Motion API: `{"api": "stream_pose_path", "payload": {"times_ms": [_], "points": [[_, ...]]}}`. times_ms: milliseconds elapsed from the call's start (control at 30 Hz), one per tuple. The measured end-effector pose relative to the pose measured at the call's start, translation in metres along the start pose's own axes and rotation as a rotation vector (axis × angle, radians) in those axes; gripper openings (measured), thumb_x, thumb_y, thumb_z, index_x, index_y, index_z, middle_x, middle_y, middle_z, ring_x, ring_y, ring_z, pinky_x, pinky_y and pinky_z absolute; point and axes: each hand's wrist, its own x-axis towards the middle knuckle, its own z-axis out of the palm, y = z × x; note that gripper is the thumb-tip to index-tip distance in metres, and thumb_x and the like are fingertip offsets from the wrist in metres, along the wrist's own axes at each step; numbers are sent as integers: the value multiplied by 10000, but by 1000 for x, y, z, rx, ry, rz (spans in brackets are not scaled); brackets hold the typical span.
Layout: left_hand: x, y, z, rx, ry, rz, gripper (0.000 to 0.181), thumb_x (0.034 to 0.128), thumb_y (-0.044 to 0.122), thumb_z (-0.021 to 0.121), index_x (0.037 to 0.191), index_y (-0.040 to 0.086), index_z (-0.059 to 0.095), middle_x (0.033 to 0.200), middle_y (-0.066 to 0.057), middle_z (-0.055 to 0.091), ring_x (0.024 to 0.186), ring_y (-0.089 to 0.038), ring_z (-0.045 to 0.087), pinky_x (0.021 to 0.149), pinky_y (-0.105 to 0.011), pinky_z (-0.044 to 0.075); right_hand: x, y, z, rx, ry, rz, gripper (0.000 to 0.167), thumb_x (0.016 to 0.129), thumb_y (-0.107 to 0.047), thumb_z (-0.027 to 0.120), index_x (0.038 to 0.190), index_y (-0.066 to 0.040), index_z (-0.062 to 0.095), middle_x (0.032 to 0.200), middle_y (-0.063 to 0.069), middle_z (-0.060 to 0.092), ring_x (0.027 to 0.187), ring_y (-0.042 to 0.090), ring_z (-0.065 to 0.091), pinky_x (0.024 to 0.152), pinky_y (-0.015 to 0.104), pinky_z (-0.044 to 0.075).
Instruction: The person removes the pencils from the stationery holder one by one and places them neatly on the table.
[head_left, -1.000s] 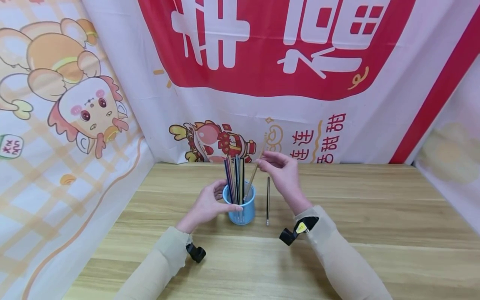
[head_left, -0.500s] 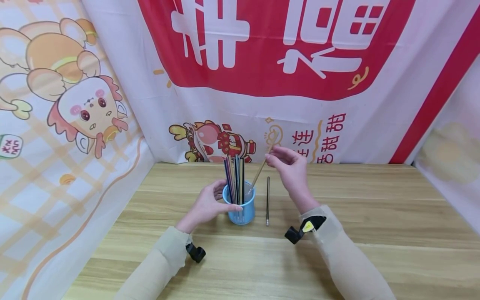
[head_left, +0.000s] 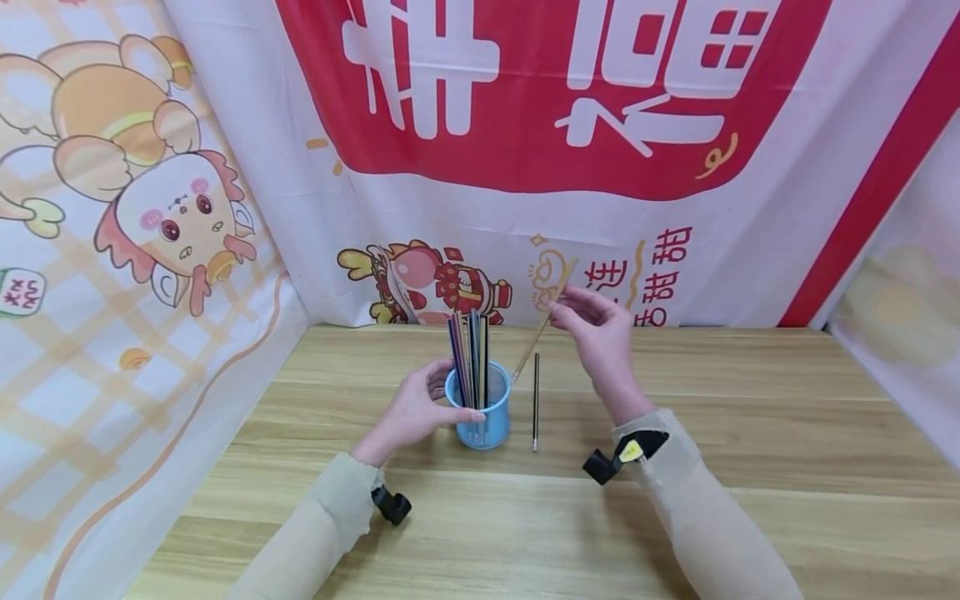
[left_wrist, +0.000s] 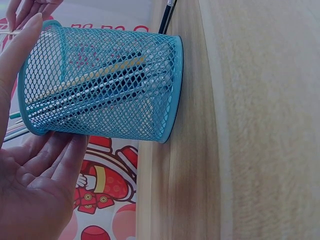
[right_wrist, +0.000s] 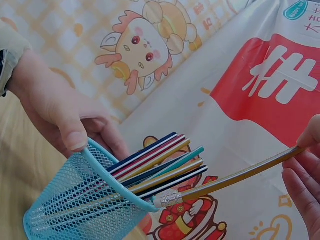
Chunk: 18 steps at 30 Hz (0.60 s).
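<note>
A blue mesh cup (head_left: 482,425) stands on the table holding several pencils (right_wrist: 165,160). My left hand (head_left: 414,410) grips the cup's near and left sides, thumb at the rim, fingers around the far side. Right of the cup, my right hand (head_left: 600,337) pinches a gold pencil (head_left: 536,337) by its upper part. That pencil slants down to the left, its eraser end (right_wrist: 167,200) at the cup's rim in the right wrist view; whether it touches the rim I cannot tell. A dark pencil (head_left: 536,400) lies on the table, eraser end nearer me.
Behind the wooden table (head_left: 480,533) hangs a white cloth (head_left: 420,200) with a large red print. Another printed cloth (head_left: 247,350) hangs along the left side. Black wrist cameras sit on both sleeves.
My right hand has moved right and slightly up and away, drawing the gold pencil from inside the cup to its right rim. The left hand and cup have stayed still.
</note>
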Motion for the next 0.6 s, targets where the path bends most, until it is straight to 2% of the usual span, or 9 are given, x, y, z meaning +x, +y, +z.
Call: {"api": "stream_pose_path", "payload": {"times_ms": [200,400,600], "points": [[0,1,0,0,0,-5,960,684,354,967,1461,60,485,1425,-104,559,1277,-267,554,1100,-418,440,2,-1,-4,-2,8,19,354,866,29,771,1206,60,679,1077,211,712,860,184,713,798,331,614],[0,1,-1,0,0,-8,957,688,352,966,1463,66,484,1430,-102,557,1282,-266,552,1100,-415,439,6,5,-13,-52,-6,52,386,870,-4,789,1237,34,679,1015,96,736,867,173,710,798,313,612],[-1,2,-1,7,0,-7,975,688,361,965,1472,55,474,1446,-112,544,1291,-272,545,1104,-420,435,9,13,-22,-130,-27,83,376,872,-67,810,1225,-7,694,1007,98,745,855,173,713,793,301,612]]}}
